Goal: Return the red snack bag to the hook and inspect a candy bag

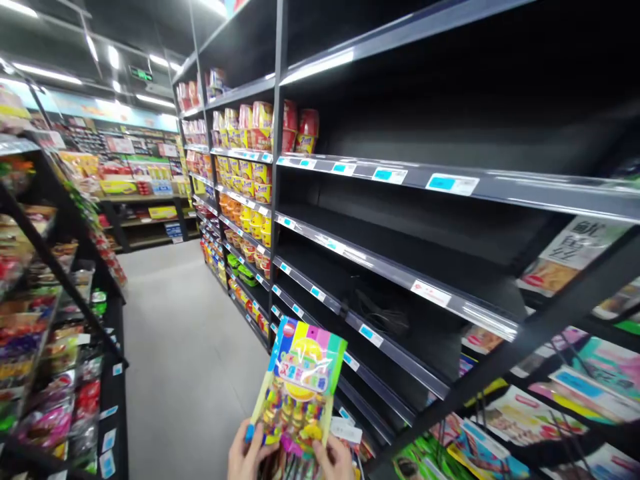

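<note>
A bright candy bag (300, 380) with a striped top, a small hang hole and a see-through front stands upright between my two hands. Small colourful wrapped pieces show through its lower half. My left hand (244, 452) grips the bag's lower left corner, thumb in front. At the lower right, my right hand (334, 459) pinches it the same way. Below the bag, more packaging shows at the bottom edge of the view, partly hidden by the hands. The shelf rack is just behind the bag.
A tall black shelf rack (430, 283) with price tags runs along the right. Cup noodles (257, 173) fill its farther bays. Hanging snack packs (535, 420) are at the lower right. A slanted rack of packaged snacks (47, 373) lines the left of the grey aisle floor (175, 347).
</note>
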Demonstrator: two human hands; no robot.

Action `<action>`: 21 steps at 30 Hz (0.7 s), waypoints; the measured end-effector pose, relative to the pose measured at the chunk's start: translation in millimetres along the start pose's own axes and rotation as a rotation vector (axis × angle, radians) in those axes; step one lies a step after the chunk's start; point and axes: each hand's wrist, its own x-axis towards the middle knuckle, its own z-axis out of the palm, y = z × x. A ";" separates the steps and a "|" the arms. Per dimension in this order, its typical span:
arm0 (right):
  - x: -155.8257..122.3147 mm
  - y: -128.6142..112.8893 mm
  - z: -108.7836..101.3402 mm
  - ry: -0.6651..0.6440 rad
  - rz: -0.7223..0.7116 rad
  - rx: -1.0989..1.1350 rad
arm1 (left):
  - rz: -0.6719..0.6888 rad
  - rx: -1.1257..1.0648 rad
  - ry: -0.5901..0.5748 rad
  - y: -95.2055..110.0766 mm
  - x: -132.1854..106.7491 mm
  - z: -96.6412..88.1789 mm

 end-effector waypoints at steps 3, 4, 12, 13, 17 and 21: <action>1.9 -39.6 -8.6 0.033 -0.069 0.067 | 0.129 0.007 -0.080 20.6 -8.7 31.1; 1.2 -50.7 -10.5 0.038 -0.082 0.104 | 0.166 0.018 -0.118 24.1 -11.3 39.8; 2.3 -101.1 -24.3 0.141 -0.035 0.039 | 0.130 0.052 -0.196 13.8 -34.9 76.9; 2.7 -103.7 -24.9 0.141 -0.029 0.042 | 0.117 0.047 -0.191 12.8 -36.0 76.0; 2.3 -107.4 -21.2 0.007 -0.077 0.066 | 0.161 0.110 -0.165 18.8 -32.9 67.3; 4.8 -104.3 -14.1 0.035 -0.089 0.121 | 0.256 0.253 -0.099 26.0 -25.2 63.5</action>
